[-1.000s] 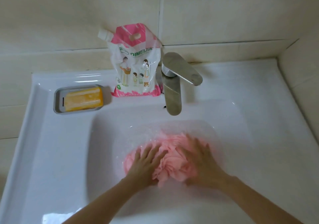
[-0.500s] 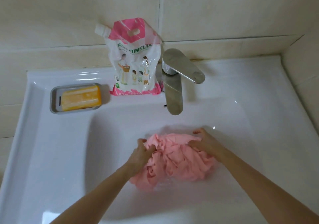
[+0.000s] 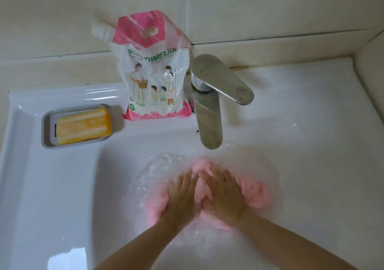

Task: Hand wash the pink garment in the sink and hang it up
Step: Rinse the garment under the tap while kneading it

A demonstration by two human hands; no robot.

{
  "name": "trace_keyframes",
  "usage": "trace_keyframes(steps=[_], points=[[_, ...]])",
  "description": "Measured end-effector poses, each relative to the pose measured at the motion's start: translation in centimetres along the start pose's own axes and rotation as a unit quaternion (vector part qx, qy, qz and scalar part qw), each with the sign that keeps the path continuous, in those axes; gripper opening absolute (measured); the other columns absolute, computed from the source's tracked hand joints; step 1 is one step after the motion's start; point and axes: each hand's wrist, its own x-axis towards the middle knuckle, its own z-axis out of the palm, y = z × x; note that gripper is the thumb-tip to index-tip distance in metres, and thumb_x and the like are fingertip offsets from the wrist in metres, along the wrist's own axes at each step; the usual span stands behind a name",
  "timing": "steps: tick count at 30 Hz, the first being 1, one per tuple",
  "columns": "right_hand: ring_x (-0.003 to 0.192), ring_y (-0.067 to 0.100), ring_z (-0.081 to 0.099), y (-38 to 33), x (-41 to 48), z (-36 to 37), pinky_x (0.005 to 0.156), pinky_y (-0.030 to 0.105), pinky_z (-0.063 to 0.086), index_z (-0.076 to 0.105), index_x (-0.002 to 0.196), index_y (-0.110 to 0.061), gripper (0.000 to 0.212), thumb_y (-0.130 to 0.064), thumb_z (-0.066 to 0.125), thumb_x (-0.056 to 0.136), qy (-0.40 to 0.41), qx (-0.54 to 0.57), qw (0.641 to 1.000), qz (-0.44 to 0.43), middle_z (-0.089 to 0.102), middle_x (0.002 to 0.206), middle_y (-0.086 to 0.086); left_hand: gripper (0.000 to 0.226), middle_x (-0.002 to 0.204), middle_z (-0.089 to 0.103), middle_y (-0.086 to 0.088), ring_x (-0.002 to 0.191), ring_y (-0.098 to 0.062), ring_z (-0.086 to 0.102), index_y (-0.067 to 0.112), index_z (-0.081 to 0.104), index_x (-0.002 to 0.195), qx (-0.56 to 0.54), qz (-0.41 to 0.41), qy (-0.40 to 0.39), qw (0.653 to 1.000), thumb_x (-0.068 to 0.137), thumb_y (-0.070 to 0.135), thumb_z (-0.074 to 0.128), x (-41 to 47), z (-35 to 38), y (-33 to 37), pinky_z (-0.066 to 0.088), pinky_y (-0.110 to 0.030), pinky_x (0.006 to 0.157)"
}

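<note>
The pink garment (image 3: 254, 195) lies bunched under water in the white sink (image 3: 62, 186), just in front of the faucet spout. My left hand (image 3: 180, 197) presses down on its left part with fingers spread flat. My right hand (image 3: 223, 195), with a ring on one finger, presses on the middle of the garment beside the left hand. Both hands lie side by side, fingers pointing away from me. The water around them ripples and blurs the cloth's edges.
A steel faucet (image 3: 209, 107) stands at the back of the basin, its lever turned right. A pink-and-white detergent pouch (image 3: 153, 72) leans on the tiled wall. A grey soap dish (image 3: 46, 132) with a yellow soap bar (image 3: 83, 126) sits on the left ledge.
Half a second ago both hands gripped the garment lifted out of the water. Now the garment is pushed down under water again and both hands are flat on it, closer together.
</note>
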Motion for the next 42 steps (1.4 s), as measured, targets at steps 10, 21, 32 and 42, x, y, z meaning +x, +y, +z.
trace_keyframes(steps=[10,21,32,42], points=[[0.069,0.016,0.066,0.0,3.1,0.2,0.066,0.028,0.058,0.067,0.086,-0.025,0.040,-0.053,0.038,0.085,0.020,0.106,0.991,0.079,0.067,0.078,-0.004,0.031,0.077,0.060,0.005,0.071,-0.012,0.062,0.030,0.062,0.089,-0.149,-0.082,-0.004,0.985,0.063,0.037,0.077,2.7,-1.1,0.3,0.055,-0.026,0.063],[0.085,0.010,0.064,0.4,4.3,-6.0,0.075,0.026,0.049,0.063,0.087,-0.033,0.009,-0.037,0.057,0.091,-0.014,0.440,0.840,0.316,0.070,0.088,-0.013,0.043,0.107,0.060,0.019,0.098,-0.009,0.061,0.034,0.045,0.128,-0.518,-0.117,-0.118,0.839,0.090,0.049,0.057,4.1,-5.4,-3.4,0.045,-0.025,0.083],[0.137,0.034,0.034,-2.6,-1.4,-2.2,0.108,0.058,0.030,0.030,0.145,-0.036,0.060,-0.065,0.024,0.092,-0.085,0.083,0.991,0.063,0.027,0.155,0.006,0.093,0.147,0.039,-0.016,0.119,-0.038,0.051,0.009,0.042,0.140,-0.073,-0.071,0.020,0.995,0.068,0.068,0.048,-2.7,-0.4,-0.3,0.050,-0.053,0.085],[0.090,0.031,0.061,-2.4,2.6,2.0,0.086,0.046,0.044,0.052,0.093,-0.019,0.025,-0.040,0.042,0.086,0.097,-0.007,0.994,0.057,0.065,0.093,0.010,0.048,0.098,0.070,-0.009,0.095,-0.031,0.066,0.013,0.066,0.114,0.193,0.090,0.036,0.977,0.070,0.033,0.064,0.5,1.9,-1.0,0.055,-0.041,0.080]])
